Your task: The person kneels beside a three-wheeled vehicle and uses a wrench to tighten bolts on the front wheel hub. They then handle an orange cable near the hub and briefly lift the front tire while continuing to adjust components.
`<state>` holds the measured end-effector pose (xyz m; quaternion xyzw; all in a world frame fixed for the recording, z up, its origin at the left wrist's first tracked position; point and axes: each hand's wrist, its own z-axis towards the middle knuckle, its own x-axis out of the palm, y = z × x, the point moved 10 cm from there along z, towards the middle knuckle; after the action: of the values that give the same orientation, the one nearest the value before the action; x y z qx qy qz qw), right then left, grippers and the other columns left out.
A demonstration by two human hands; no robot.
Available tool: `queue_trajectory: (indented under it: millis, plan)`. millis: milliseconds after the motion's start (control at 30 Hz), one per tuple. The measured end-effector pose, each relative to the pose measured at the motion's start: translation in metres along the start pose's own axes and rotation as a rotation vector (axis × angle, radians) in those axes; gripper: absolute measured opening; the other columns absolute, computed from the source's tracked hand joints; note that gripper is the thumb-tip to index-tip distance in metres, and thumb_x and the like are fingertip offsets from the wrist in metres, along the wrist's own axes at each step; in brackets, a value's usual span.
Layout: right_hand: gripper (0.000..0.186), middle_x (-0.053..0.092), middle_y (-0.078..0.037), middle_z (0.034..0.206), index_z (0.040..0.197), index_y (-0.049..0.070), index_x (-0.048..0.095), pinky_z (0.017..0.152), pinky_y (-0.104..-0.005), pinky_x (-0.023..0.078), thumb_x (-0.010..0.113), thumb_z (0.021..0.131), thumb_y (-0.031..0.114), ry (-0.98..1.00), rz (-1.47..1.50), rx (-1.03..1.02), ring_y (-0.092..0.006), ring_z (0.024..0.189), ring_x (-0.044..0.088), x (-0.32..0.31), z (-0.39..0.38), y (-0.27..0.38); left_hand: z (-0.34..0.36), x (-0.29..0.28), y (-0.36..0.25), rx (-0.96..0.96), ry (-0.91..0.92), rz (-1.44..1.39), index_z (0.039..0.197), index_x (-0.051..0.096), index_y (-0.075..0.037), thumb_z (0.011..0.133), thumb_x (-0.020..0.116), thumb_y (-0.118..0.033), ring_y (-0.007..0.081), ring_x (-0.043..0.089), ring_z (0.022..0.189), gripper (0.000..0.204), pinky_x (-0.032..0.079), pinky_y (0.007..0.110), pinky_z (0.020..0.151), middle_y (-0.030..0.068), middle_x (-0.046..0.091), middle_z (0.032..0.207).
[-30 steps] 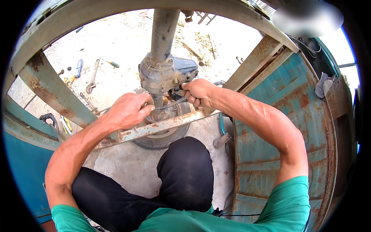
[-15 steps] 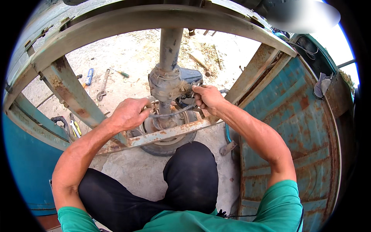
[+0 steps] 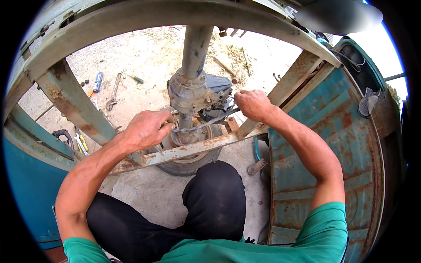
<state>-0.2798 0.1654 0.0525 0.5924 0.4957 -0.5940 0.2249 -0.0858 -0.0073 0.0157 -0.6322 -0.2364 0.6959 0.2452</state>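
My left hand (image 3: pixel 149 127) is closed around one end of a grey corrugated hose (image 3: pixel 193 129), which runs beneath a grey metal axle housing (image 3: pixel 188 90). My right hand (image 3: pixel 252 104) is closed at the housing's right side, fingertips on a small shiny metal piece (image 3: pixel 229 101), apparently a wrench, by the bolts there. The hose passes just under those fingers; whether they also touch it I cannot tell. A vertical metal tube (image 3: pixel 195 50) rises from the housing. A rusty frame bar (image 3: pixel 193 149) crosses below both hands, with a tyre (image 3: pixel 184 168) behind it.
A curved frame beam (image 3: pixel 109 35) arches above. A rusty teal panel (image 3: pixel 324 175) stands at the right, a blue panel (image 3: pixel 30 184) at the left. An adjustable wrench (image 3: pixel 115 92), screwdriver (image 3: pixel 136 79) and several spanners (image 3: pixel 81 142) lie on the ground. My bent knee (image 3: pixel 212 193) is below.
My right hand has moved right along the housing, away from my left hand, which stays at the hose. The view has shifted slightly.
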Motion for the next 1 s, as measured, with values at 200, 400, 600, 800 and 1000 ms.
queue_trajectory:
  millis: [200, 400, 600, 800, 1000]
  plan:
    - [0.02, 0.072, -0.016, 0.096, 0.097, 0.004, 0.068, 0.075, -0.049, 0.057, 0.055, 0.096, 0.019, 0.01, -0.042, 0.012, -0.0354, 0.091, 0.071, 0.003, 0.0, -0.007, 0.002, 0.004, -0.001, 0.027, 0.019, -0.002, 0.105, 0.067, -0.001, 0.093, 0.063, -0.023, 0.0419, 0.067, 0.083, 0.026, 0.051, 0.05, 0.075, 0.0249, 0.068, 0.085]
    - [0.017, 0.07, -0.014, 0.097, 0.099, 0.004, 0.066, 0.074, -0.0489, 0.057, 0.056, 0.095, 0.018, -0.004, -0.035, -0.016, -0.0347, 0.092, 0.071, 0.004, 0.002, -0.007, 0.003, 0.005, -0.004, 0.04, 0.017, -0.018, 0.106, 0.066, 0.0, 0.093, 0.063, -0.023, 0.0424, 0.067, 0.084, 0.026, 0.051, 0.05, 0.075, 0.0251, 0.068, 0.086]
    - [0.014, 0.07, -0.013, 0.098, 0.098, 0.005, 0.066, 0.083, -0.0459, 0.055, 0.057, 0.093, 0.015, -0.071, -0.079, -0.156, -0.0328, 0.097, 0.069, 0.005, 0.003, -0.003, 0.002, 0.004, -0.004, 0.038, 0.017, -0.005, 0.105, 0.067, 0.0, 0.093, 0.064, -0.023, 0.0423, 0.067, 0.083, 0.026, 0.051, 0.05, 0.075, 0.0249, 0.068, 0.086]
    - [0.021, 0.07, -0.013, 0.096, 0.097, 0.004, 0.068, 0.084, -0.0456, 0.055, 0.056, 0.097, 0.022, -0.037, -0.068, -0.184, -0.0337, 0.096, 0.068, 0.004, 0.005, -0.004, 0.002, 0.003, -0.002, 0.026, 0.009, -0.017, 0.104, 0.067, 0.0, 0.093, 0.064, -0.024, 0.0421, 0.067, 0.082, 0.026, 0.051, 0.05, 0.074, 0.0244, 0.068, 0.085]
    - [0.039, 0.069, -0.018, 0.082, 0.083, 0.002, 0.069, 0.075, -0.0471, 0.056, 0.057, 0.1, 0.035, -0.136, -0.057, -0.065, -0.035, 0.086, 0.07, -0.002, 0.005, 0.003, -0.001, -0.001, -0.005, 0.07, -0.029, -0.015, 0.104, 0.067, -0.001, 0.093, 0.064, -0.024, 0.0423, 0.067, 0.081, 0.026, 0.051, 0.05, 0.073, 0.0241, 0.068, 0.083]
